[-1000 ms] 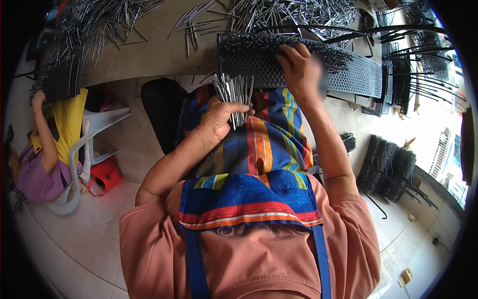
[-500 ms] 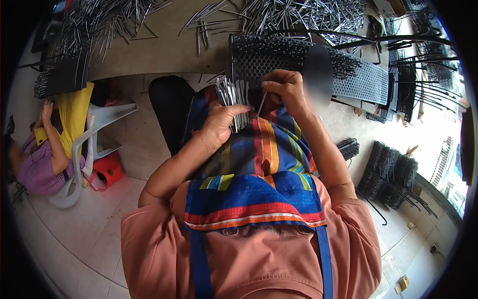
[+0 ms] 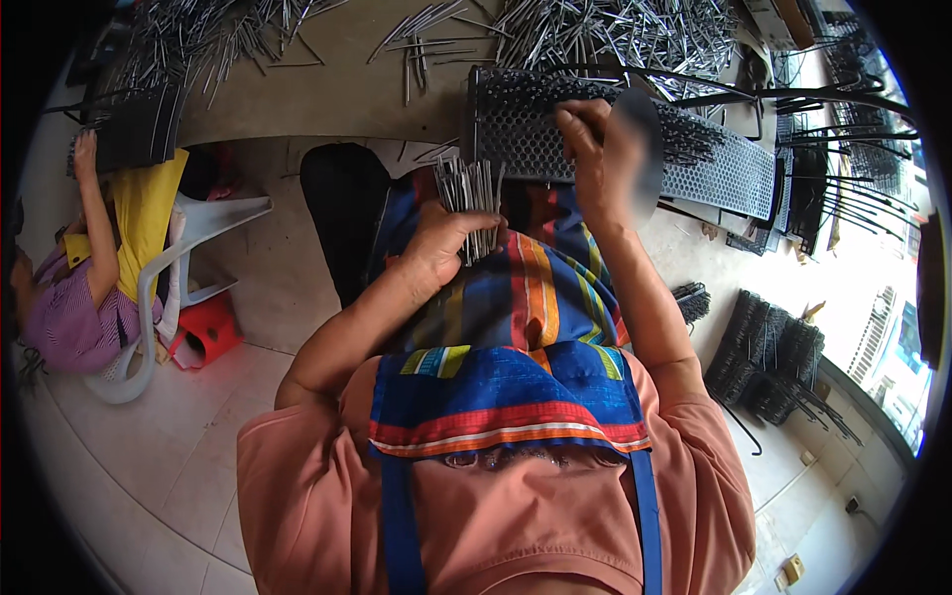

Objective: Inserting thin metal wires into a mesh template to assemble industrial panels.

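Observation:
My left hand (image 3: pixel 446 236) is closed round a bundle of thin silvery metal rods (image 3: pixel 468 193), held upright over my lap with the thumb across the front. Out over a dark perforated metal plate (image 3: pixel 521 139) is my right hand (image 3: pixel 598 164), its thumb and fingers drawn together. Whatever is between those fingertips is too small or hidden to make out. Many short dark rods stand in the plate's holes along its far side. A blurred dark oval hides part of the plate and the edge of my right hand.
Heaps of loose rods (image 3: pixel 620 40) lie on the table (image 3: pixel 327 94) beyond the plate. Racks with long black hooks (image 3: pixel 843 139) stand at the right, and black bundles (image 3: pixel 764 342) on the floor. At the left, another person (image 3: pixel 79 307) works by a white plastic chair (image 3: pixel 213 223) and red container (image 3: pixel 211 332).
My right hand has moved up and away from beside the bundle, where it pinched one rod, to over the perforated plate. My left hand keeps the bundle. The other person's hand has risen.

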{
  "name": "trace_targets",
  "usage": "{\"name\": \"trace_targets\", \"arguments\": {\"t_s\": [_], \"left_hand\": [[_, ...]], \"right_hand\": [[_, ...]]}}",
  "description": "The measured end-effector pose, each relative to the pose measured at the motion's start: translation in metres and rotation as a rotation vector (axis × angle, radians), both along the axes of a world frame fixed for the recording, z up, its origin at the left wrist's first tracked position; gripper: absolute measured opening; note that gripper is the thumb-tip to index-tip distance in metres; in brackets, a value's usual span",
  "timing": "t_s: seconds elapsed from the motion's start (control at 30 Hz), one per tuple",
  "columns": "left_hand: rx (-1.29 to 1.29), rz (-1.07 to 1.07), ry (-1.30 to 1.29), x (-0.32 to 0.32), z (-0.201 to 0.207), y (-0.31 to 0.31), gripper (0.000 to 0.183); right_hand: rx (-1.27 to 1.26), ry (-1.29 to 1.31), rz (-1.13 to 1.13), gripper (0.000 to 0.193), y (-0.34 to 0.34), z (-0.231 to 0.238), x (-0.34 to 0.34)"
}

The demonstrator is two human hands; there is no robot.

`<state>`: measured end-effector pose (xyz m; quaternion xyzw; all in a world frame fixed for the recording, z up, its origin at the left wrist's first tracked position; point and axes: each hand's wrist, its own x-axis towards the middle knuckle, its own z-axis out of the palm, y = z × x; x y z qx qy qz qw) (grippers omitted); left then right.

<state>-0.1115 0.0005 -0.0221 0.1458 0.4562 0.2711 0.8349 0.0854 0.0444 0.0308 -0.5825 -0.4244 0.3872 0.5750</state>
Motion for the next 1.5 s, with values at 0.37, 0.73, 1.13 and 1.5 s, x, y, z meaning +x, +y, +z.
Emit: {"name": "trace_targets", "arguments": {"t_s": [0.37,0.73,1.13,1.5], "left_hand": [[0.062,0.123,0.027,0.009,0.017,0.003,0.020],[0.030,0.163,-0.016,0.011,0.008,0.001,0.023],[0.040,0.116,-0.048,0.006,0.011,0.005,0.028],[0.080,0.130,-0.118,0.008,0.011,0.007,0.027]], "right_hand": [[0.296,-0.498,0.106,0.012,0.024,-0.010,-0.019],[0.218,-0.708,0.151,0.013,0.033,-0.017,-0.029],[0.220,-0.776,0.172,0.015,0.030,-0.021,-0.022],[-0.177,-0.510,0.385,0.022,0.005,-0.011,-0.007]]}}
